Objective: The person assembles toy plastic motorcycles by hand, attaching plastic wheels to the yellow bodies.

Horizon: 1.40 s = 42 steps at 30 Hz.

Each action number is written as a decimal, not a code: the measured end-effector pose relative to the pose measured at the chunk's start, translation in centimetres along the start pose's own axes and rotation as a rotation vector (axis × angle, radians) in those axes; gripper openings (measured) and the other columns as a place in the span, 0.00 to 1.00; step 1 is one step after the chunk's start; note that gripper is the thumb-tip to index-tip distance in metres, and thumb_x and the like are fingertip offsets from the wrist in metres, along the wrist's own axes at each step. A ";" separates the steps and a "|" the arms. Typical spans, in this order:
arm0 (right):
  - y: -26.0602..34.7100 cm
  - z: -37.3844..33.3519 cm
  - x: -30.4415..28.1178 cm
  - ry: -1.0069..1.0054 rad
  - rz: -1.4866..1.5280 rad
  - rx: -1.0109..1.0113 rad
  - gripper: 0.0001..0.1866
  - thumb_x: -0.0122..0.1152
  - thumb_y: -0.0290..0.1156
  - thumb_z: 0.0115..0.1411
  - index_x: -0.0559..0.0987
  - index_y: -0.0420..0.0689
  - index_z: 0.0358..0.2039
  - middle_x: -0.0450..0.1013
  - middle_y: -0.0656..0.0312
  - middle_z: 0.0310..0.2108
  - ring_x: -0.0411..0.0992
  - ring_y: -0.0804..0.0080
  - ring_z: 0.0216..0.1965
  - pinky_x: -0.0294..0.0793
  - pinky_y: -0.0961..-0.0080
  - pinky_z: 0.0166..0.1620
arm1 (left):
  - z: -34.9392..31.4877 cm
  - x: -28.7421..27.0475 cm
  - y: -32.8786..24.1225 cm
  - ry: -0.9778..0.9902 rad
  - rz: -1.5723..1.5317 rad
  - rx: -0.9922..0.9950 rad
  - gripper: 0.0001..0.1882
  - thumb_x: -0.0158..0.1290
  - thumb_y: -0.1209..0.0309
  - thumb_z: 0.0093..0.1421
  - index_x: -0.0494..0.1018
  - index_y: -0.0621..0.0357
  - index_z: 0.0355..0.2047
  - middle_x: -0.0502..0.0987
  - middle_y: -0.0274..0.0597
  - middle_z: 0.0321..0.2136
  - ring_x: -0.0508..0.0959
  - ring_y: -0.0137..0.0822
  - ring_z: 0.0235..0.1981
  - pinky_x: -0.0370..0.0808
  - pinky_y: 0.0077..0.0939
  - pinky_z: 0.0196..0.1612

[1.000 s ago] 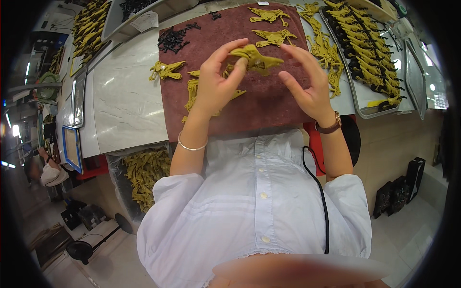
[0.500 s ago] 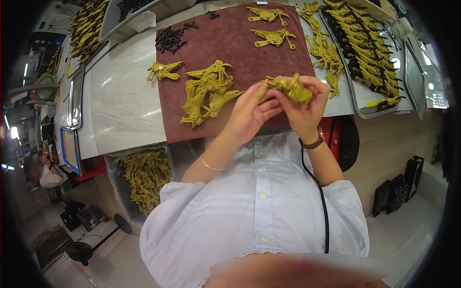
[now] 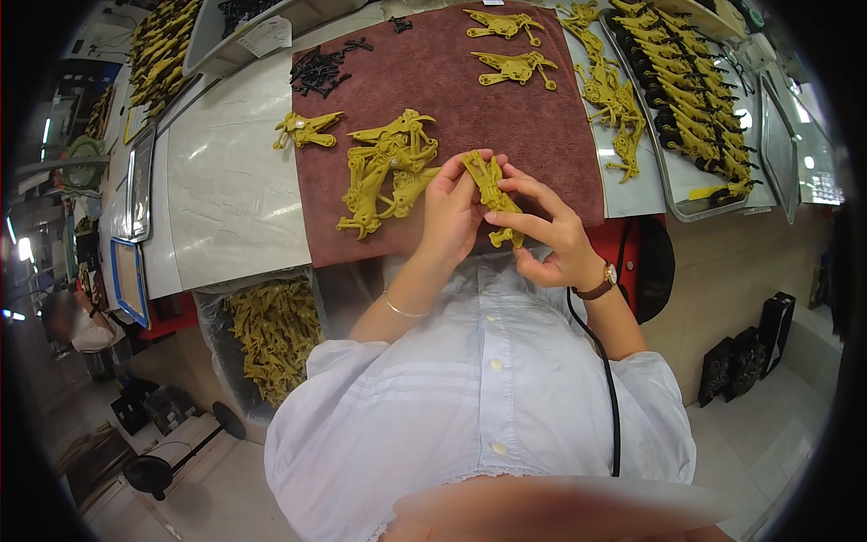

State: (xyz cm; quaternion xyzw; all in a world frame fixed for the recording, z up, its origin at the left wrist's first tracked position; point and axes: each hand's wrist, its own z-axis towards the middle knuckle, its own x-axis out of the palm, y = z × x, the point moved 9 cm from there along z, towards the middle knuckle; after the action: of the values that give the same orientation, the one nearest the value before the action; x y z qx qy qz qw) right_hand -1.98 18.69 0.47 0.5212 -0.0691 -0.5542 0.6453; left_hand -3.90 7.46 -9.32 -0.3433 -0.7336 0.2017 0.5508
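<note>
Over the front of the dark red cloth (image 3: 452, 99), both hands hold one olive-yellow jointed part (image 3: 490, 190), tilted with its narrow end toward me. My left hand (image 3: 450, 217) closes round its left side. From the right, my right hand (image 3: 562, 237) grips it, fingers across its face and thumb near its lower end. Just left of my left hand lies a pile of similar yellow parts (image 3: 370, 181), and another yellow part (image 3: 305, 129) sits at the cloth's left edge. Two more, a yellow beak-shaped part (image 3: 515, 68) and its twin (image 3: 503, 25), rest at the far side.
Small black pieces (image 3: 316, 72) are heaped at the cloth's far left. Yellow parts (image 3: 614, 99) line its right edge, beside a metal tray (image 3: 682, 215) of black-and-yellow assemblies. A grey bin (image 3: 212, 45) stands far left. Below the table, a lined container holds many yellow parts (image 3: 275, 334).
The held part has moved left and down and been turned, so its long face now shows. My right hand has shifted down with its fingers over the part; my left hand has closed around it.
</note>
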 end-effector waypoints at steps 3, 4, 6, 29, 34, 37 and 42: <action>-0.3 -0.5 -0.2 -0.035 -0.034 0.010 0.19 0.60 0.20 0.41 0.81 0.43 0.38 0.69 0.47 0.52 0.65 0.45 0.60 0.70 0.59 0.58 | -0.1 0.2 -0.6 -0.040 0.068 0.043 0.14 0.44 0.69 0.69 0.68 0.63 0.51 0.76 0.48 0.48 0.79 0.35 0.45 0.78 0.28 0.46; -0.4 -0.9 -0.3 -0.072 -0.102 -0.007 0.17 0.60 0.19 0.41 0.80 0.41 0.36 0.70 0.47 0.51 0.67 0.46 0.58 0.72 0.60 0.56 | -0.2 0.3 -0.9 -0.037 0.112 0.072 0.14 0.44 0.69 0.69 0.69 0.64 0.51 0.76 0.49 0.48 0.79 0.36 0.45 0.78 0.28 0.46; -0.6 -1.3 -0.2 -0.129 -0.189 -0.021 0.15 0.61 0.18 0.41 0.79 0.40 0.34 0.71 0.46 0.50 0.69 0.47 0.56 0.74 0.62 0.53 | -0.2 0.7 -1.0 0.048 0.009 0.060 0.15 0.44 0.70 0.69 0.69 0.66 0.51 0.76 0.49 0.48 0.79 0.35 0.45 0.78 0.27 0.47; -5.5 -4.4 -1.3 -0.625 0.099 0.455 0.19 0.46 0.24 0.67 0.67 0.34 0.58 0.74 0.42 0.47 0.78 0.59 0.42 0.77 0.72 0.45 | 1.1 1.1 -1.7 -0.158 0.389 0.295 0.13 0.43 0.75 0.69 0.70 0.70 0.48 0.78 0.41 0.38 0.77 0.24 0.38 0.74 0.17 0.40; -5.2 -0.4 -11.6 -0.660 -0.645 0.173 0.18 0.50 0.22 0.64 0.73 0.39 0.55 0.74 0.51 0.48 0.72 0.53 0.49 0.69 0.66 0.52 | 0.0 2.9 -3.9 -0.016 0.607 0.322 0.08 0.46 0.77 0.67 0.71 0.66 0.43 0.75 0.37 0.35 0.75 0.20 0.34 0.72 0.15 0.37; -8.7 0.8 -14.7 -0.601 -0.867 0.227 0.18 0.51 0.25 0.63 0.74 0.44 0.54 0.73 0.53 0.48 0.70 0.54 0.49 0.69 0.65 0.52 | 0.1 2.5 -4.2 0.029 0.642 0.296 0.07 0.49 0.78 0.65 0.69 0.64 0.43 0.74 0.37 0.36 0.76 0.22 0.35 0.72 0.15 0.39; -13.5 1.8 -15.2 -0.412 -0.969 0.246 0.22 0.55 0.28 0.56 0.76 0.47 0.53 0.71 0.52 0.50 0.69 0.53 0.51 0.67 0.60 0.54 | 2.3 3.0 -2.7 0.027 0.399 0.225 0.08 0.51 0.78 0.63 0.66 0.63 0.41 0.74 0.41 0.38 0.79 0.32 0.39 0.78 0.25 0.43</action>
State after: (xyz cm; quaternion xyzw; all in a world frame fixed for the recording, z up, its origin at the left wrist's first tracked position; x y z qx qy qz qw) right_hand -17.60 31.71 -1.39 0.4454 -0.0101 -0.8670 0.2230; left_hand -7.30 7.99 -6.15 -0.4207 -0.6168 0.3824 0.5444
